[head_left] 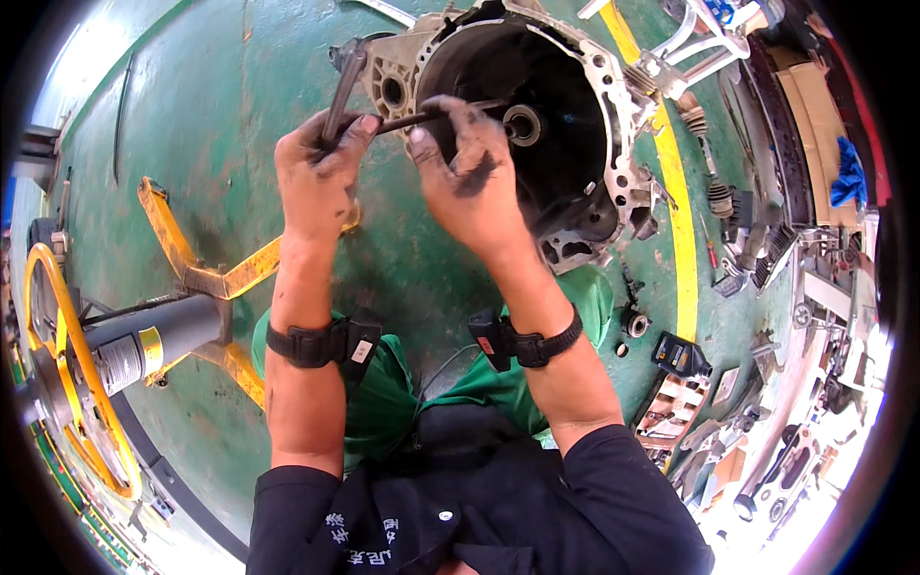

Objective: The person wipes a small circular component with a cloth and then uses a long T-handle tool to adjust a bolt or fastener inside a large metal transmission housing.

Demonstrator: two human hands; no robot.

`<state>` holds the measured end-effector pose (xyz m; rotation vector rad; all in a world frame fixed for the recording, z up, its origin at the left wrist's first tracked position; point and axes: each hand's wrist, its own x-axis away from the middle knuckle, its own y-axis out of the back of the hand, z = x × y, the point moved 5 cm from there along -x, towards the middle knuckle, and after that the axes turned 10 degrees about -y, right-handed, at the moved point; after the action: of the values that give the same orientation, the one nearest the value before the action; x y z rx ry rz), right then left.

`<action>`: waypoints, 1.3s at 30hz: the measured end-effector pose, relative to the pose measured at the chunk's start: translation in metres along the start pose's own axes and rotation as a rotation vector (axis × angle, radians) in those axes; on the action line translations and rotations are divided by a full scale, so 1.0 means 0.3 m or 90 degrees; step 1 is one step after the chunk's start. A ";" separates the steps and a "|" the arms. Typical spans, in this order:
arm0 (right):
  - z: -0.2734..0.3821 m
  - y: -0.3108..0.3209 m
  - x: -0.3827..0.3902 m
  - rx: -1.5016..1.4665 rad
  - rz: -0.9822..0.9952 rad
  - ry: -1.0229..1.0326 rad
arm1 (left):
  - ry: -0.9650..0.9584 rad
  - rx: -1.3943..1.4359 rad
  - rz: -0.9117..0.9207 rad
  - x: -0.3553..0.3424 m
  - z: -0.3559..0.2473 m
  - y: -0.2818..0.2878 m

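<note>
A yellow handwheel (93,371) is standing at the far left, beside a grey cylinder (172,333). Further right, the left hand (324,177) is closing firmly around a dark metal bar (346,88), which is pointing away from the person. A dark rod (402,122) is running rightward from its thumb; whether bar and rod are joining, I cannot tell. The right hand (471,182) is curling narrowly over the rod; how tightly is not showing. Beyond, a gearbox bell housing (613,96) is opening toward the person, a shaft (522,126) projecting inside. Nearer right, a black bottle (682,356) is lying beside a yellow floor line (682,249).
</note>
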<state>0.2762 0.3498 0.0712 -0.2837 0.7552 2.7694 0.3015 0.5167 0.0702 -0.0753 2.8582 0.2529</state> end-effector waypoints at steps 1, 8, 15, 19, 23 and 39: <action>-0.045 -0.013 0.002 0.019 -0.009 0.006 | 0.021 -0.024 0.007 -0.001 -0.002 -0.001; -0.034 -0.037 -0.020 0.061 -0.007 0.098 | 0.143 0.200 -0.046 0.017 0.068 0.005; -0.068 -0.041 -0.055 0.117 -0.019 0.117 | 0.271 0.305 -0.054 0.027 0.065 -0.029; -0.071 -0.042 -0.055 0.162 -0.040 0.140 | 0.357 0.369 -0.032 0.027 0.057 -0.048; -0.059 -0.036 -0.077 0.172 -0.015 0.110 | 0.473 0.492 0.028 0.003 0.055 -0.050; 0.139 -0.237 -0.232 -0.047 0.242 -0.036 | 0.183 0.108 -0.002 0.064 0.110 -0.038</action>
<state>0.3583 0.4172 0.0908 -0.0810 0.7610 3.1505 0.2926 0.5108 0.0320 -0.0883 3.1512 -0.0044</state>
